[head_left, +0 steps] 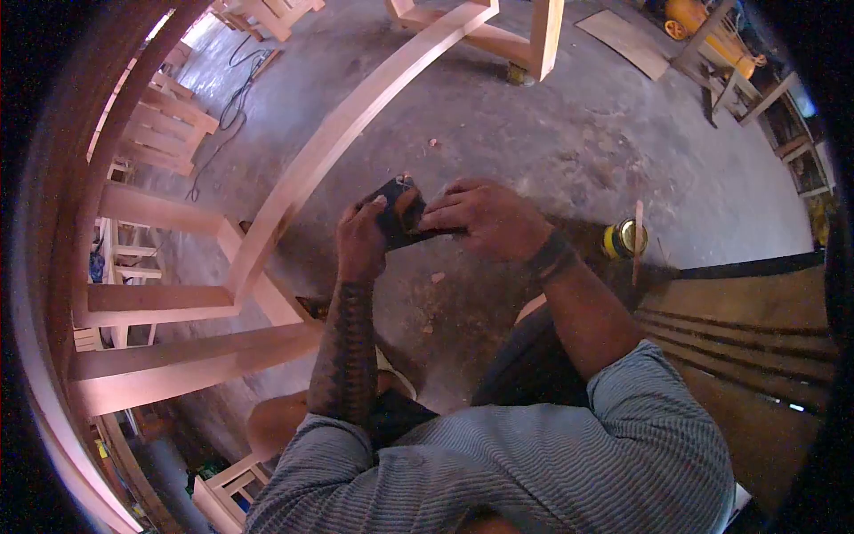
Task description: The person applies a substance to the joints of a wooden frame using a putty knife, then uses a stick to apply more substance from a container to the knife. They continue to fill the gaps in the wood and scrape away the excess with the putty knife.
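My left hand [360, 240] grips a dark, flat sheet-like piece [391, 209] by its left side, thumb on top. A brownish patch and something small and pale show on the piece near its upper edge. At its right side, my right hand [485, 218] touches it with bent fingers pressed close together. Both hands are held above the grey floor, in front of my knees. Whether anything small lies under the right fingers cannot be made out.
A wooden frame with a long curved beam [356, 111] stands at the left. An open yellow-and-black can [623, 238] with a stick [638, 242] across it is on the floor at right. Slatted wood [738, 320] lies beyond. Cables [236, 107] trail at upper left.
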Demonstrator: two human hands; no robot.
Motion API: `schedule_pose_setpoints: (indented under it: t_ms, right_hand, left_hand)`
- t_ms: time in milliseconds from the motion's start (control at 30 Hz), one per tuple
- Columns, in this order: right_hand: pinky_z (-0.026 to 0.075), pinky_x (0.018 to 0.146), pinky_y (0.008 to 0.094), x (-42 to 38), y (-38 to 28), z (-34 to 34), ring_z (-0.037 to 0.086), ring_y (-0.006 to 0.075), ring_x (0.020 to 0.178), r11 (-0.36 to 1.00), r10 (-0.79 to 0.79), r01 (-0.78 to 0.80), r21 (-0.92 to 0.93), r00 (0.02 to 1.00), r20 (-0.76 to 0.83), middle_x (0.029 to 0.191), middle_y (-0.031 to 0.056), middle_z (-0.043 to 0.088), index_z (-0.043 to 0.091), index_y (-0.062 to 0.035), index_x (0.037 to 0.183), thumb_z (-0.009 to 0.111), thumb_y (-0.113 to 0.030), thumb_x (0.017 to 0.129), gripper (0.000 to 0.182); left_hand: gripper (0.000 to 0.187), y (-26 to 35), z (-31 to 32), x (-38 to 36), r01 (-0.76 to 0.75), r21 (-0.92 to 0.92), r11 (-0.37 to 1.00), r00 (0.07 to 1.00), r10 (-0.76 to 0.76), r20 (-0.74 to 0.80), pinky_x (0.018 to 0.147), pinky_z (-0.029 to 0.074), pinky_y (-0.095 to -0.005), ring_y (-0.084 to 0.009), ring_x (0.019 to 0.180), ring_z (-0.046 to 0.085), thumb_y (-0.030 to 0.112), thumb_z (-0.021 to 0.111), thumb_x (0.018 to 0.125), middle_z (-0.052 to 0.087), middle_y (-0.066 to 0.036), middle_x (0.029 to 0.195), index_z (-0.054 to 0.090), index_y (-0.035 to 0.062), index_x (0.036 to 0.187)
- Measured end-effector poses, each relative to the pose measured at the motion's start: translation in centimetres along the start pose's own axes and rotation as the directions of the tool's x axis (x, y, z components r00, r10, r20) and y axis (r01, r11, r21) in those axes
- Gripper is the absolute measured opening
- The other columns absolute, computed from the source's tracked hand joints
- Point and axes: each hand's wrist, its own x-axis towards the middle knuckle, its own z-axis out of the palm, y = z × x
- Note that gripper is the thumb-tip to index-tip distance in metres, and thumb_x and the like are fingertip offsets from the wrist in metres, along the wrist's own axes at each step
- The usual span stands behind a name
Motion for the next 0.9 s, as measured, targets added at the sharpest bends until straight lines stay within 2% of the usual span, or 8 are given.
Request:
schedule_pose_setpoints:
  t_ms: [133,233,333,400,433,500,633,900]
  right_hand:
    - [0.050,0.104,0.0430,-0.6,0.1,-0.8,0.066,0.0321,0.112,0.999,0.012,-0.014,0.043,0.999,0.043,0.120,0.0092,0.074,0.075,-0.0118,0.118,0.068,-0.004,0.082,0.039]
    - [0.047,0.108,0.0459,-1.4,-0.4,-2.9,0.064,0.0360,0.116,0.954,0.145,-0.156,0.257,0.988,0.060,0.128,0.0109,0.070,0.068,-0.0132,0.132,0.065,-0.006,0.088,0.044]
    - [0.047,0.110,0.0442,-1.4,0.3,-3.0,0.062,0.0359,0.123,0.961,0.065,-0.004,0.276,0.975,-0.212,0.134,0.0133,0.067,0.066,-0.0130,0.136,0.065,-0.006,0.092,0.044]
    - [0.047,0.110,0.0423,-0.9,-0.6,-2.4,0.062,0.0337,0.126,0.916,0.095,0.048,0.399,0.938,-0.333,0.133,0.0144,0.068,0.066,-0.0078,0.135,0.060,0.005,0.090,0.047]
    - [0.046,0.110,0.0413,-0.7,-1.3,-2.0,0.062,0.0326,0.128,0.887,0.115,0.082,0.454,0.914,-0.390,0.132,0.0149,0.069,0.065,-0.0052,0.135,0.058,0.011,0.089,0.049]
    - [0.046,0.111,0.0403,-0.6,-2.1,-1.2,0.061,0.0314,0.130,0.898,0.146,0.050,0.437,0.903,-0.404,0.135,0.0154,0.067,0.064,-0.0043,0.136,0.057,0.011,0.090,0.049]
    - [0.046,0.113,0.0434,-1.0,-1.4,-0.5,0.059,0.0350,0.133,0.940,0.148,-0.018,0.339,0.921,-0.361,0.142,0.0159,0.062,0.058,-0.0147,0.144,0.057,0.003,0.095,0.052]
    - [0.050,0.108,0.0427,-1.4,-1.0,-1.8,0.063,0.0360,0.126,0.986,0.117,-0.072,0.149,0.939,-0.323,0.135,0.0173,0.066,0.065,-0.0106,0.137,0.061,0.007,0.089,0.050]
  left_hand:
    - [0.033,-3.0,-1.3,1.5,-0.236,0.166,0.957,0.971,0.225,0.080,0.077,0.059,-0.0355,-0.0239,0.088,0.073,0.024,0.059,0.097,0.073,-0.014,0.103,0.070,-0.0053,0.109]
    - [0.035,-1.5,-1.3,1.1,-0.060,-0.087,0.994,0.991,0.070,0.115,0.082,0.060,-0.0363,-0.0250,0.094,0.073,0.025,0.056,0.101,0.073,-0.015,0.109,0.068,-0.0039,0.117]
    - [0.039,0.6,0.8,-0.5,-0.182,-0.091,0.979,0.961,0.197,0.194,0.091,0.058,-0.0393,-0.0274,0.106,0.071,0.026,0.050,0.105,0.070,-0.015,0.121,0.062,0.0007,0.131]
    - [0.042,0.5,2.4,-1.4,-0.079,-0.372,0.925,0.963,0.167,0.213,0.096,0.057,-0.0423,-0.0287,0.114,0.068,0.027,0.045,0.107,0.068,-0.014,0.128,0.057,0.0041,0.140]
    - [0.043,0.1,3.1,-1.7,0.155,-0.664,0.731,0.967,0.026,0.254,0.099,0.055,-0.0439,-0.0291,0.118,0.066,0.028,0.044,0.107,0.066,-0.013,0.131,0.055,0.0057,0.143]
    - [0.045,0.3,4.0,-1.9,0.330,-0.845,0.421,0.941,-0.079,0.328,0.101,0.054,-0.0462,-0.0294,0.121,0.065,0.029,0.042,0.107,0.065,-0.012,0.135,0.052,0.0076,0.146]
    - [0.047,2.0,4.1,-2.9,0.249,-0.843,0.477,0.966,-0.057,0.253,0.100,0.054,-0.0491,-0.0293,0.120,0.066,0.033,0.043,0.106,0.066,-0.011,0.134,0.053,0.0086,0.145]
    - [0.048,0.3,4.0,-1.9,0.162,-0.851,0.499,0.973,0.062,0.221,0.098,0.054,-0.0487,-0.0284,0.119,0.066,0.034,0.047,0.101,0.065,-0.009,0.135,0.056,0.0096,0.142]
